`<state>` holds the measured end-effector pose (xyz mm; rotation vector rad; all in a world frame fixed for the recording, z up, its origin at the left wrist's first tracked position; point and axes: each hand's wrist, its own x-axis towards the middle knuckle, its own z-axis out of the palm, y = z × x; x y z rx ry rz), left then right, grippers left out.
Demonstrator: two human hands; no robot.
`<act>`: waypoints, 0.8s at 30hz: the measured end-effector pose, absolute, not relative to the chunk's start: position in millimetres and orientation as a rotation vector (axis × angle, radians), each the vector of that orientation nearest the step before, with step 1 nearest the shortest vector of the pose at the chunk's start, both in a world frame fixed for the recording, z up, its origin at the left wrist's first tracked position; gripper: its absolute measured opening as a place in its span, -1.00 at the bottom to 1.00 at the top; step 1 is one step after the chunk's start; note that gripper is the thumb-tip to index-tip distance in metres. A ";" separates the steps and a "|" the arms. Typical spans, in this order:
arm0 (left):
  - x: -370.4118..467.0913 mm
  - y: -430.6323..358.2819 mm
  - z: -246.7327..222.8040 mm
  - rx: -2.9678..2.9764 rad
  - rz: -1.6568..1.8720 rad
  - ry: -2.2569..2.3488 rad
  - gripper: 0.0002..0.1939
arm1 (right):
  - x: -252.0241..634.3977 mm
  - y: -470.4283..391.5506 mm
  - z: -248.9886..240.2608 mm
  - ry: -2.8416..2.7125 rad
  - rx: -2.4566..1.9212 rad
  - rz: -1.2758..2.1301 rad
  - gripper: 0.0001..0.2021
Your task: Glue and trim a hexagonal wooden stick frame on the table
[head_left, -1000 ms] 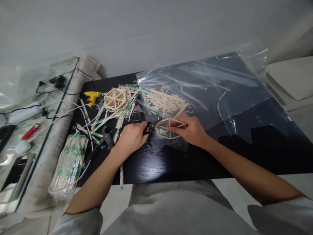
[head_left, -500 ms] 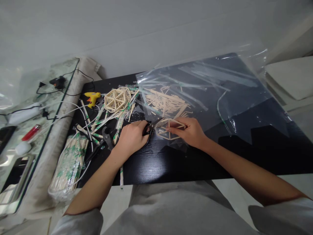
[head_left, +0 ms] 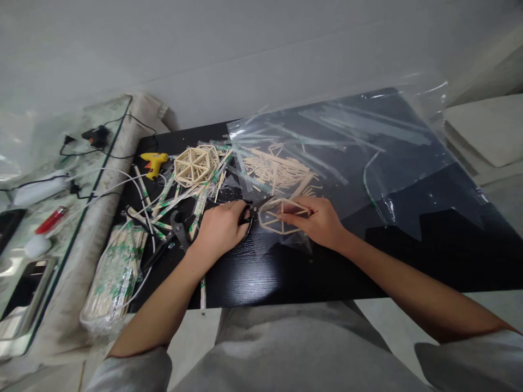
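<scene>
My left hand (head_left: 223, 227) is closed round the black handles of a pair of scissors (head_left: 247, 216), whose blades point right toward a stick frame. Between the thumb and fingers of my right hand (head_left: 314, 219) is that frame (head_left: 283, 224), made of pale wooden sticks joined in triangles round a centre. Clear plastic film lies around and under the frame, and the blades are partly lost against it. Beyond my hands is a pile of short cut sticks (head_left: 278, 171). A finished-looking ball-shaped stick structure (head_left: 192, 166) rests to the left of the pile.
A yellow glue gun (head_left: 153, 164), black pliers (head_left: 180, 230) and wrapped sticks lie on the black table (head_left: 253, 283) at left. A bag of sticks (head_left: 116, 272) sits at its left edge. A large clear plastic sheet (head_left: 343, 158) covers the right. White cables cross the left side.
Both hands stay almost in place. The plastic film under the stick frame has shifted slightly.
</scene>
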<state>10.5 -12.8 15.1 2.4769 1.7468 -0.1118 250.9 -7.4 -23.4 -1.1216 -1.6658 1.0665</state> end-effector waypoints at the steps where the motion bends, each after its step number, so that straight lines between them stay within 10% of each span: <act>1: 10.6 -12.9 15.2 2.480 -0.118 1.744 -0.86 | 250.9 -7.2 -23.5 -1.669 -1.122 1.064 -0.75; 24: 10.3 -14.2 19.4 2.473 -0.201 1.748 -0.86 | 253.0 -6.1 -26.7 -1.686 -1.105 1.022 -0.74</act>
